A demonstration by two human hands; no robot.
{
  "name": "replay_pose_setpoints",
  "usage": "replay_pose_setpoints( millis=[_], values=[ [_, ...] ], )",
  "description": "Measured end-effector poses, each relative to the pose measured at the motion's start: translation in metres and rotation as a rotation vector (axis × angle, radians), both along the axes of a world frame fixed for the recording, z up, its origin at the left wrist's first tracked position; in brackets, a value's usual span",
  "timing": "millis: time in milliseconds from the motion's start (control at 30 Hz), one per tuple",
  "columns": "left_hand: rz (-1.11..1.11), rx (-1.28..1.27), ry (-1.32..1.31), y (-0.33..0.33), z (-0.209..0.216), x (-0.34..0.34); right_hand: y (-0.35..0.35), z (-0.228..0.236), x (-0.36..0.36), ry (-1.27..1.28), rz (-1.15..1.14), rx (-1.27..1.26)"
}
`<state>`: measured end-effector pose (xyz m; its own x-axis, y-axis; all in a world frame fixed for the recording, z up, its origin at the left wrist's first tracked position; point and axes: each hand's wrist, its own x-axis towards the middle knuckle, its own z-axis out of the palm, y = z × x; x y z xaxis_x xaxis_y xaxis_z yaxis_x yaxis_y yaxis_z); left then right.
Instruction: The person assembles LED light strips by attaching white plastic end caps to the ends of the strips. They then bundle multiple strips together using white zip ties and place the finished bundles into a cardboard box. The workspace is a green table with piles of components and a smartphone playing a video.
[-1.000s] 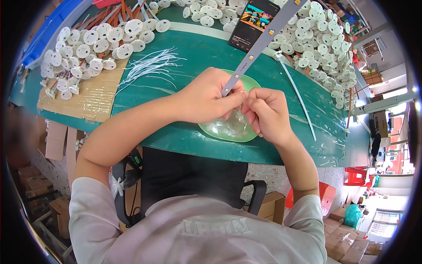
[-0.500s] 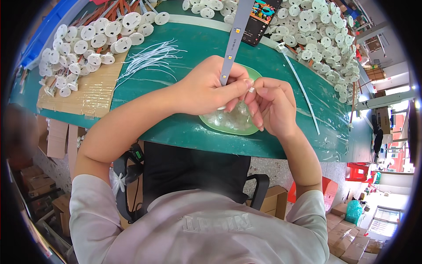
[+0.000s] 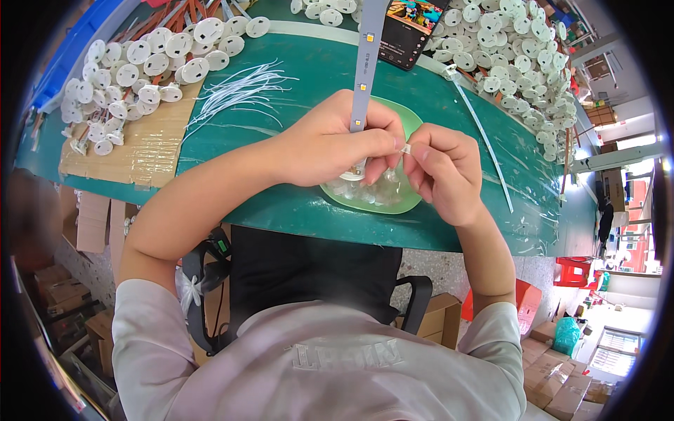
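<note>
Two hands meet above a green bowl (image 3: 409,116) on the counter (image 3: 316,77). The left hand (image 3: 344,142) has its fingers closed around the lower part of a grey strip (image 3: 365,63) dotted with yellow chips; this grip probably keeps the strip's long end pointing away, clear of the work. The right hand (image 3: 449,172) pinches a small white piece (image 3: 406,149) at the left thumb's tip, perhaps so both hands can steady it; whether the left fingers grip it too, I cannot tell. Clear pieces (image 3: 375,193) lie in the bowl, seemingly put within short reach. White wires (image 3: 242,91) lie loosely bunched to the left, likely for easy picking. White discs (image 3: 158,42) cluster over cardboard (image 3: 133,161), and more are heaped at right, leaving the middle for the hands.
</note>
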<state>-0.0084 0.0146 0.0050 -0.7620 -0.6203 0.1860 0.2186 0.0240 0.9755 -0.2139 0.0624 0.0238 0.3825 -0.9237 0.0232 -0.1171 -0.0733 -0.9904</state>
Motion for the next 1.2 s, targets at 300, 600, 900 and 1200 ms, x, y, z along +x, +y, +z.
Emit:
replay_pose_setpoints(
  millis=[300,600,900,1200],
  values=[
    [-0.051,-0.025,-0.024,-0.002,-0.003,0.003,-0.003,0.0,-0.001,0.182,0.061,-0.249],
    [-0.022,-0.056,-0.044,0.0,-0.005,0.002,-0.006,-0.006,-0.001,0.188,0.129,-0.456],
    [0.083,-0.178,-0.067,-0.004,-0.011,-0.001,-0.004,-0.012,0.005,0.211,0.066,-0.515],
    [0.077,-0.221,-0.124,0.0,-0.006,-0.001,-0.007,-0.004,0.002,0.067,0.18,-0.089]
  ],
)
